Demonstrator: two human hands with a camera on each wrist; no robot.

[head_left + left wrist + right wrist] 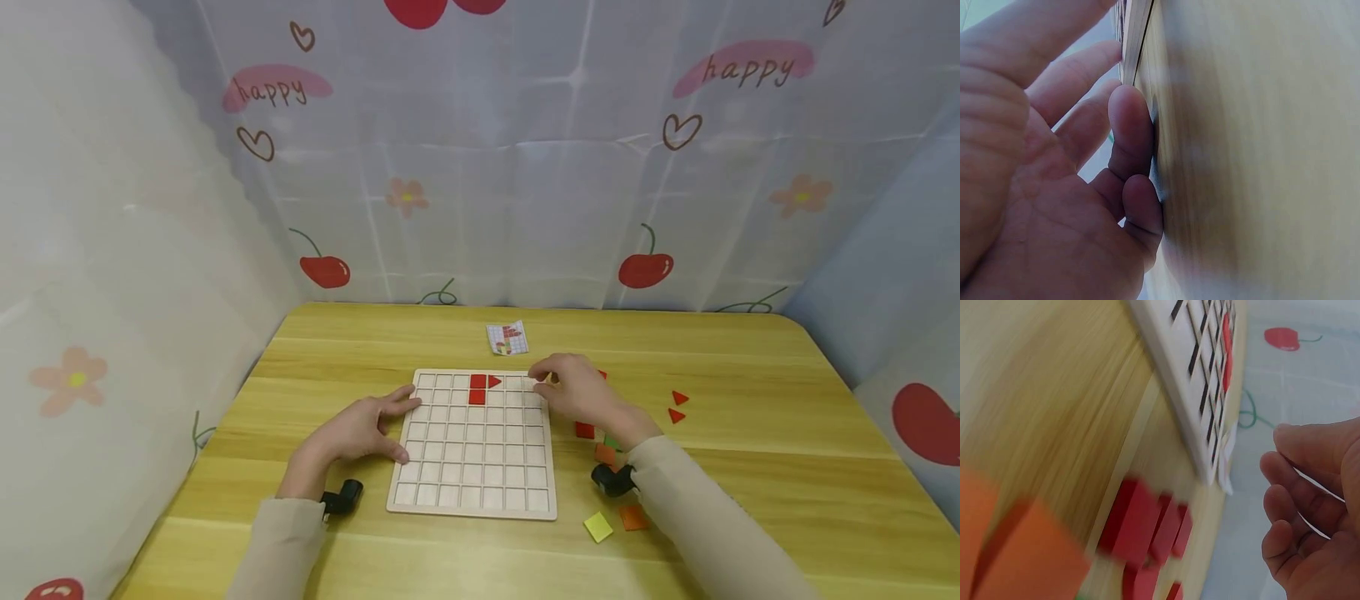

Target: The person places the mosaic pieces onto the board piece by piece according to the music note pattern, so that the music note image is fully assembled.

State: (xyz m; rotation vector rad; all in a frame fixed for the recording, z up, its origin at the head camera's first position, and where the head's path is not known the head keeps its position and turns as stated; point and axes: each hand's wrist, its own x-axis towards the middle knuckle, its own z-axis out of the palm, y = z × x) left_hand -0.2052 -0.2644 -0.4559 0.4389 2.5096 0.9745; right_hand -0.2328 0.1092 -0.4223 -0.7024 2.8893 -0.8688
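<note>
Cherry cloth (517, 192) hangs behind the yellow wooden table (315, 550). The board (474, 454) lies inside its edges, wood all round. The left hand (363, 429), loose, touches the board's left side. The right hand (579, 393), gently bent, holding nothing, is at its far right corner.

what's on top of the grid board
Two red squares, one below the other, and a red triangle right of the upper one sit on the grid board. The right hand hides its far right corner, so anything there can't be seen.
</note>
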